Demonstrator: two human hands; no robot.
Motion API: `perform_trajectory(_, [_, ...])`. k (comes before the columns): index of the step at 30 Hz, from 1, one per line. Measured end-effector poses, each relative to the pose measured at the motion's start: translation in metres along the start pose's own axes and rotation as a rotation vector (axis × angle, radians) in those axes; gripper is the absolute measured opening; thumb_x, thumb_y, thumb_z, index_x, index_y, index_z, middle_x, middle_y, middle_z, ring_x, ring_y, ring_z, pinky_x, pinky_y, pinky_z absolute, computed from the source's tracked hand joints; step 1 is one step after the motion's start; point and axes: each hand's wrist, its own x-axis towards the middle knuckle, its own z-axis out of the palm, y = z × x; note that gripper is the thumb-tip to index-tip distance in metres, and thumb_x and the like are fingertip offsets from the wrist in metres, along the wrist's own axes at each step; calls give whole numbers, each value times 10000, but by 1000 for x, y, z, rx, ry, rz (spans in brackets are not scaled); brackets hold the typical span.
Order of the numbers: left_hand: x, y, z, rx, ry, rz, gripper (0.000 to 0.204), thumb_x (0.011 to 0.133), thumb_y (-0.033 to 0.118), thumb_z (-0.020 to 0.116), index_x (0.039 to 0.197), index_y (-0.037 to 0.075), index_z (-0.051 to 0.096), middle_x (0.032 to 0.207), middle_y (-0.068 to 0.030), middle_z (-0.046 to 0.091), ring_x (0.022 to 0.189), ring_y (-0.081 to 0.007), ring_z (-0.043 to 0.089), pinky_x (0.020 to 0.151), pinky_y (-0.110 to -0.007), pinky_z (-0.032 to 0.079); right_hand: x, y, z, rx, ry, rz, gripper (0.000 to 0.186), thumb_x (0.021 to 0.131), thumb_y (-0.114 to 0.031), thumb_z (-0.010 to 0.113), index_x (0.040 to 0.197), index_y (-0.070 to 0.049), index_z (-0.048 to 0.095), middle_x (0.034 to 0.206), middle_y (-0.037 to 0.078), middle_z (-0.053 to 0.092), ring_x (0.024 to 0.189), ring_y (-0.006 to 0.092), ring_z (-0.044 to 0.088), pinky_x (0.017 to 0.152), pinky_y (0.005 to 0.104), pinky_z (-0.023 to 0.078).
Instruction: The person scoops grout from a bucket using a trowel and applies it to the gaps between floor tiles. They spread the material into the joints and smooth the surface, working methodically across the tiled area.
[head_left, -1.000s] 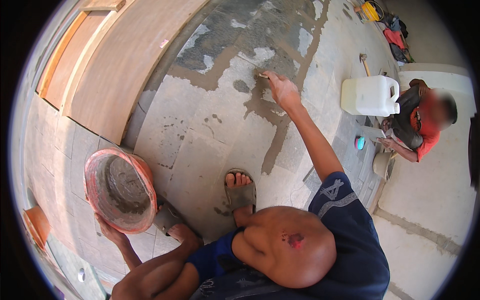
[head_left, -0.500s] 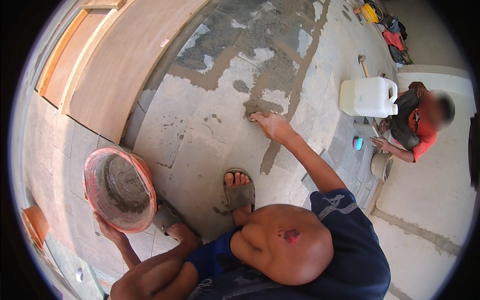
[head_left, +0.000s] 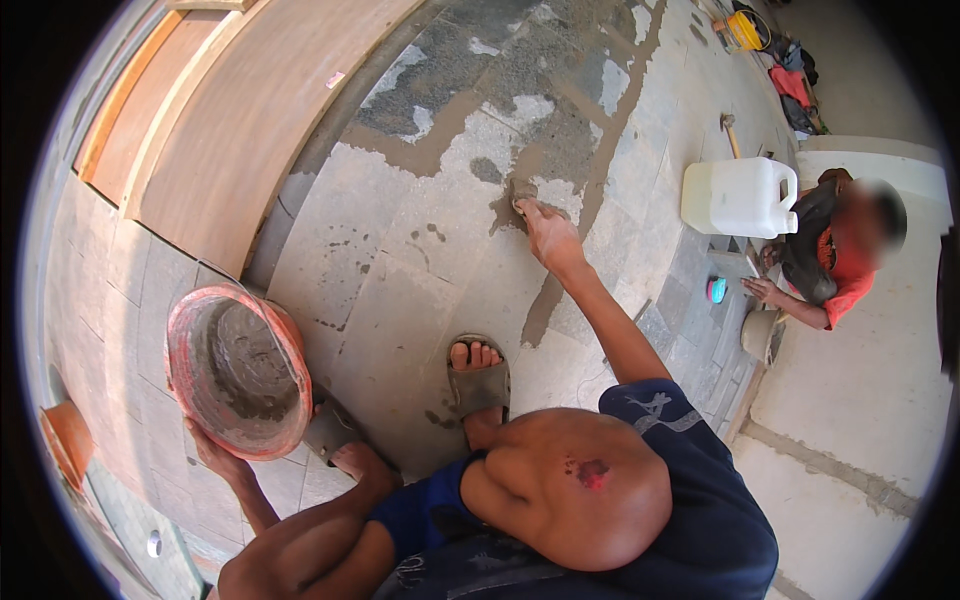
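The person is squatting on a stone-tiled floor, and the right hand is stretching forward with its fingers curled down onto a small lump of wet grey mortar, pressing it against the tiles where a dark, damp joint line is running across the paving. Whether the hand is gripping a tool under the fingers cannot be told. The left hand is reaching back at the lower left, fingers closed around the lower rim of a reddish bucket that is tilting toward the camera, its inside coated with grey mortar. A sandalled foot is resting flat on the tiles between the bucket and the outstretched arm. Well apart on the right, a white plastic jerrycan is standing upright, and just beside it another person in an orange shirt is crouching at the edge of the paving.
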Motion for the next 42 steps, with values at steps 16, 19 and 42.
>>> perform_trajectory(16, [-6, 10, 3, -132, 8, -6, 674, 1001, 531, 389, 1307, -56, 517, 1256, -153, 574, 1099, -237, 551, 968, -335, 418, -7, -45, -48, 210, -206, 237, 287, 952, -161, 502, 1236, -164, 547, 1040, 176, 671, 912, 410, 631, 780, 483, 521])
perform_trajectory(19, [-7, 11, 7, -132, -1, 5, 675, 1002, 526, 395, 1316, -61, 505, 1270, -155, 562, 1120, -236, 540, 979, -337, 411, 10, -20, -28, 43, 165, 66, 248, 937, -118, 527, 1177, -133, 584, 872, 196, 669, 800, 424, 623, 713, 474, 514])
perform_trajectory(42, [-35, 56, 30, -275, -4, 86, 523, 1017, 432, 443, 1208, -33, 586, 1103, -78, 634, 983, -147, 571, 892, -291, 442, 33, -55, -48, 203, -393, -12, 233, 935, -131, 544, 1152, -65, 595, 775, 194, 652, 722, 330, 654, 666, 419, 505])
